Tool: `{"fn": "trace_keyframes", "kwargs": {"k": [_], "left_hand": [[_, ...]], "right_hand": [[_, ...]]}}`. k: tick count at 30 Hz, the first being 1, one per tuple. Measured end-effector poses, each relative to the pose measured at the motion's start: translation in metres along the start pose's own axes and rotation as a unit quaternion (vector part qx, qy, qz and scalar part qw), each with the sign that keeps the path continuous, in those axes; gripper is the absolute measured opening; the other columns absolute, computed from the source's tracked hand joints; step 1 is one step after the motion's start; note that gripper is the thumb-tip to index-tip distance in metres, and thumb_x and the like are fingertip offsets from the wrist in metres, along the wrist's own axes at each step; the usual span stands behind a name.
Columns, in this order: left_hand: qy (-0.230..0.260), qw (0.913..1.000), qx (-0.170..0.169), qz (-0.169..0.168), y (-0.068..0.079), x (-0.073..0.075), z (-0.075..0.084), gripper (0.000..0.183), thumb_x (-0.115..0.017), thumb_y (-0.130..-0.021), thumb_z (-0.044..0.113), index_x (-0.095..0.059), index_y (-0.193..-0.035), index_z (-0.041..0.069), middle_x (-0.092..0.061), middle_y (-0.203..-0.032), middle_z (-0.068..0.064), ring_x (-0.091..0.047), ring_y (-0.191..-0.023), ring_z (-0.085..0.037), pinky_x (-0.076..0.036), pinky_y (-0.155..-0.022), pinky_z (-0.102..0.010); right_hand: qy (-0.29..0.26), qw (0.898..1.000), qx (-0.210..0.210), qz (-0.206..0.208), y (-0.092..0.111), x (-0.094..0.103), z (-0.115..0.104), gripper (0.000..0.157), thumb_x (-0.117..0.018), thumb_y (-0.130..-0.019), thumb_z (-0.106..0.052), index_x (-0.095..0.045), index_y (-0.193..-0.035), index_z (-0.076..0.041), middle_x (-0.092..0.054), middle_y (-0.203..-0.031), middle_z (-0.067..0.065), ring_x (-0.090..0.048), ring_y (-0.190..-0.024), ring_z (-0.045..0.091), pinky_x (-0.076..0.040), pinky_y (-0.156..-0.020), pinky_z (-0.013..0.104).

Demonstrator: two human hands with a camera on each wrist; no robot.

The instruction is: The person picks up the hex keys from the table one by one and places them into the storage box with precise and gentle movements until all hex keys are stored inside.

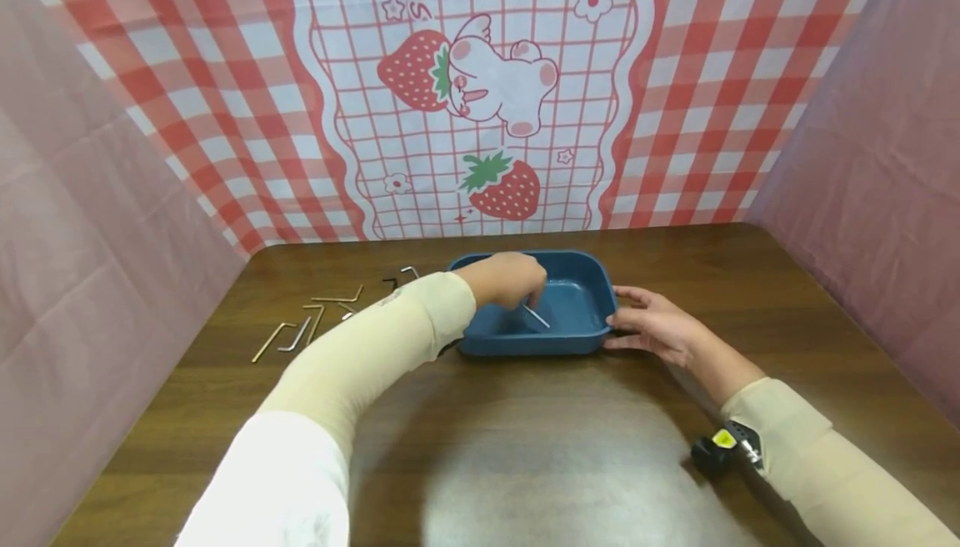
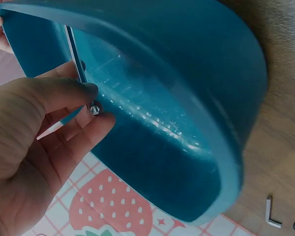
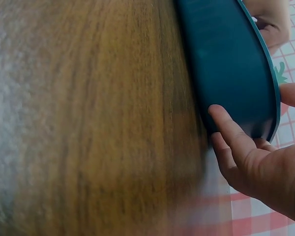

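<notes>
Left hand: mine, thumb and fingers pinching one silver hex key inside the blue tub. Right hand: mine, fingers extended against the tub's end, right of my pinch. Loose hex keys: on the table, left of my grip. Handling, my judgement: brace the tub; lower the key before releasing.

A blue tray is blocked on 2 sides, by a left hand over its left and a right hand at its right wall, with room between. Loose hex keys and a sleeve obstruct the left; bare tabletop stretches in front.
</notes>
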State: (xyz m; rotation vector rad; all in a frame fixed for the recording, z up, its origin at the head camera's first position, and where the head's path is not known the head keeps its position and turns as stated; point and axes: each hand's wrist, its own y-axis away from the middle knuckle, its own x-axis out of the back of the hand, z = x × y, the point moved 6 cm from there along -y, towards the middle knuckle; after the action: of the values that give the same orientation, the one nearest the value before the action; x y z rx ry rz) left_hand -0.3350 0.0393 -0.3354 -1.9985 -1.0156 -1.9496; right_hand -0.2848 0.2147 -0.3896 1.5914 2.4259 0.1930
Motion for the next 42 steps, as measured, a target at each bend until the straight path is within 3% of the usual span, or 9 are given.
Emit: {"fn": "trace_keyframes", "kwargs": {"k": [8, 12, 21, 42], "left_hand": [[0.009, 0.9997, 0.014, -0.02, -0.009, 0.004, -0.002, 0.029, -0.064, -0.089, -0.003, -0.077, -0.101, 0.02, -0.069, -0.109, 0.005, -0.06, -0.103, -0.015, -0.051, -0.086, -0.029], [0.025, 0.999, 0.03, -0.023, -0.012, 0.005, -0.007, 0.029, -0.063, -0.088, -0.005, -0.077, -0.098, 0.018, -0.069, -0.104, 0.004, -0.06, -0.095, -0.014, -0.051, -0.079, -0.028], [0.028, 0.9977, 0.061, 0.002, -0.015, 0.014, -0.017, 0.024, -0.064, -0.088, -0.001, -0.077, -0.096, 0.017, -0.07, -0.098, 0.005, -0.062, -0.095, -0.014, -0.05, -0.084, -0.028], [0.036, 0.9925, 0.113, 0.03, -0.023, 0.011, -0.029, 0.011, -0.069, -0.089, 0.008, -0.076, -0.09, 0.016, -0.068, -0.092, 0.003, -0.058, -0.08, -0.013, -0.051, -0.076, -0.029]], "right_hand": [[0.002, 1.0, -0.001, 0.001, 0.001, 0.0, -0.002, 0.078, -0.053, -0.093, 0.0, -0.003, -0.152, 0.005, -0.025, -0.144, 0.038, -0.059, -0.108, 0.026, -0.048, -0.093, 0.05], [0.001, 1.0, -0.003, -0.002, 0.0, -0.001, -0.002, 0.078, -0.053, -0.093, 0.0, -0.002, -0.152, 0.004, -0.025, -0.145, 0.038, -0.059, -0.109, 0.025, -0.048, -0.093, 0.05], [0.001, 1.0, -0.002, -0.002, 0.0, 0.0, -0.001, 0.078, -0.053, -0.092, 0.001, -0.003, -0.152, 0.005, -0.024, -0.145, 0.038, -0.06, -0.107, 0.024, -0.048, -0.093, 0.05], [0.001, 1.0, -0.002, -0.004, 0.001, -0.002, -0.002, 0.077, -0.053, -0.094, -0.001, -0.003, -0.152, 0.004, -0.023, -0.146, 0.038, -0.059, -0.109, 0.025, -0.046, -0.094, 0.05]]}}
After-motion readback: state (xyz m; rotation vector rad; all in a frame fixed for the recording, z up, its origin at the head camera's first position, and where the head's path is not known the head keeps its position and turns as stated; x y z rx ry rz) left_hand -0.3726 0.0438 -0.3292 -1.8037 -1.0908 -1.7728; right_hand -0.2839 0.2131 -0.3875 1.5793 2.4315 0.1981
